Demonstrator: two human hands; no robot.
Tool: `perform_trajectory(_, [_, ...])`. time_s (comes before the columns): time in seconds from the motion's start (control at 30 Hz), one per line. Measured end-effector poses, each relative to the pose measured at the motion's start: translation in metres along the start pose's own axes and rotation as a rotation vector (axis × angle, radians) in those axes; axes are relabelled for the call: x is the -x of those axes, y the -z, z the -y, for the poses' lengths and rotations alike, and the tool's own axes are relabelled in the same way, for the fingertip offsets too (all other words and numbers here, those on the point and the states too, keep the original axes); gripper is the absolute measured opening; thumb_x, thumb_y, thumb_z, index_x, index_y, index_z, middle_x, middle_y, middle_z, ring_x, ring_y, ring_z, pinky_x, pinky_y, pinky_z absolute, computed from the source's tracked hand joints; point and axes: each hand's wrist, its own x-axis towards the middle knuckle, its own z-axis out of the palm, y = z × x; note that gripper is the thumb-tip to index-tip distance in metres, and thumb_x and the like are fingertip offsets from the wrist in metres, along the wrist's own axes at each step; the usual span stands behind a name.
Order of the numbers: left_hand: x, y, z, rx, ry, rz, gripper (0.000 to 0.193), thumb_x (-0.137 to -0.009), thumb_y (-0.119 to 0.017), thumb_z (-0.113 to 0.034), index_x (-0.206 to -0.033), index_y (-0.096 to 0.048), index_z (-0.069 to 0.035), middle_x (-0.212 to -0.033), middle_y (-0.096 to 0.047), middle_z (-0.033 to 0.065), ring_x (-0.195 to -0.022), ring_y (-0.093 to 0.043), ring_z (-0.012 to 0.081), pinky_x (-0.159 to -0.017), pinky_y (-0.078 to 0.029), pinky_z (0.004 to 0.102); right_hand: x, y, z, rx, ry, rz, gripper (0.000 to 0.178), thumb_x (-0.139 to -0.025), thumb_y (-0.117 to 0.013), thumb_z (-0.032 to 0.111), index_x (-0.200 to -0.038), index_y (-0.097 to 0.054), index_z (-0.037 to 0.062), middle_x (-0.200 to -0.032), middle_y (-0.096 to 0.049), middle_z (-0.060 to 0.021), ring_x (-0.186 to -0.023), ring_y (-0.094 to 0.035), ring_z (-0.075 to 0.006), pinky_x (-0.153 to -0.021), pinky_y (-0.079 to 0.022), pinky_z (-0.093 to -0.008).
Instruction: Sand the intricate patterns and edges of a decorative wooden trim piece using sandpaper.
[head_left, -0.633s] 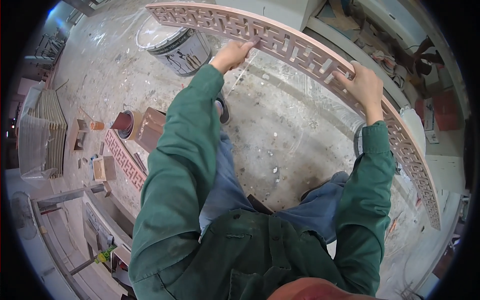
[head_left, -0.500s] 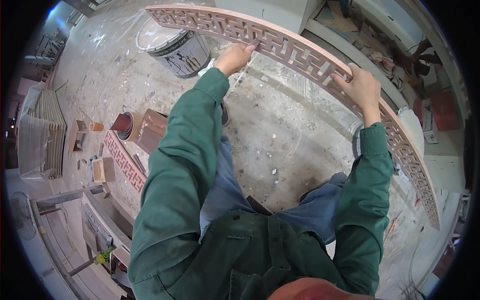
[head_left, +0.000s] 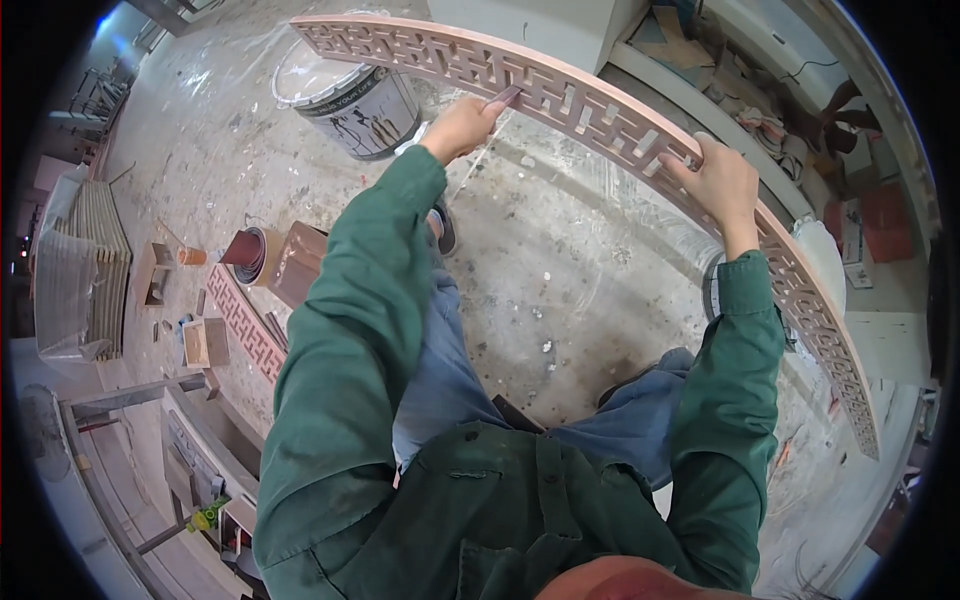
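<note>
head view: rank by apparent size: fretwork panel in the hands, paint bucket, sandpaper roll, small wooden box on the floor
1. Long fretwork panel, spans the frame.
2. Paint bucket.
3. Sandpaper roll and small wooden box look about alike; not ranking them.

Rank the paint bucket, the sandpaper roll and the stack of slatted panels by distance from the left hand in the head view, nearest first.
From the left hand:
1. Paint bucket, just to its left, beside the fretwork panel.
2. Sandpaper roll, lower left on the floor.
3. Stack of slatted panels, far left edge.
</note>
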Motion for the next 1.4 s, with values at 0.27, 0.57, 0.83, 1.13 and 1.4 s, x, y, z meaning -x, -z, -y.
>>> perform_trajectory(0.27, [-0.011,0.000,0.006,0.032,-0.086,-0.080,0.045,-0.094,-0.050,-0.044,-0.070,-0.055,-0.006,-0.047,-0.039,-0.0040,-0.035,-0.034,0.0074,-0.035,-0.024,0.0246,-0.004,0.008,0.006,0.013,-0.024,0.023,0.046,-0.074,-0.067,0.056,-0.076,-0.062,0.0098,-0.065,-0.064,-0.0082,-0.066,-0.065,-0.0293,-0.058,-0.050,-0.0403])
perform_trajectory(0.57, [-0.002,-0.008,0.003,0.099,-0.041,0.022,0.043,-0.095,-0.050,-0.044,-0.071,-0.055,-0.008,-0.047,-0.040,-0.0036,-0.034,-0.034,0.0069,-0.033,-0.023,0.0256,0.001,0.006,0.000,-0.001,0.003,0.019,0.049,-0.076,-0.065,0.057,-0.079,-0.063,0.0076,-0.065,-0.063,-0.0100,-0.067,-0.063,-0.0318,-0.057,-0.046,-0.0416])
perform_trajectory(0.83, [0.015,0.000,-0.006,-0.005,-0.028,0.040,0.049,-0.094,-0.050,-0.046,-0.066,-0.055,-0.006,-0.051,-0.044,-0.0024,-0.039,-0.038,0.0080,-0.037,-0.027,0.0264,0.006,0.005,0.004,-0.012,-0.005,0.042,0.043,-0.073,-0.067,0.055,-0.081,-0.066,0.0122,-0.069,-0.066,-0.0091,-0.070,-0.066,-0.0287,-0.061,-0.050,-0.0399])
perform_trajectory(1.13, [0.048,0.025,-0.003,-0.319,-0.350,0.102,0.041,-0.083,-0.067,-0.044,-0.097,-0.062,-0.006,-0.072,-0.061,0.0128,-0.073,-0.061,0.0263,-0.069,-0.046,0.0355,0.001,0.007,0.001,0.015,-0.041,0.073,0.047,-0.073,-0.066,0.058,-0.076,-0.063,0.0108,-0.069,-0.066,-0.0081,-0.069,-0.065,-0.0286,-0.058,-0.049,-0.0397])
perform_trajectory(1.4, [-0.005,0.005,0.032,-0.433,-0.449,0.021,0.085,-0.069,-0.077,-0.028,-0.143,-0.036,-0.014,-0.091,-0.065,0.0202,-0.089,-0.064,0.0319,-0.079,-0.049,0.0384,0.003,0.008,0.007,0.007,-0.012,0.055,0.046,-0.074,-0.067,0.057,-0.078,-0.063,0.0112,-0.068,-0.065,-0.0076,-0.068,-0.065,-0.0279,-0.058,-0.049,-0.0392])
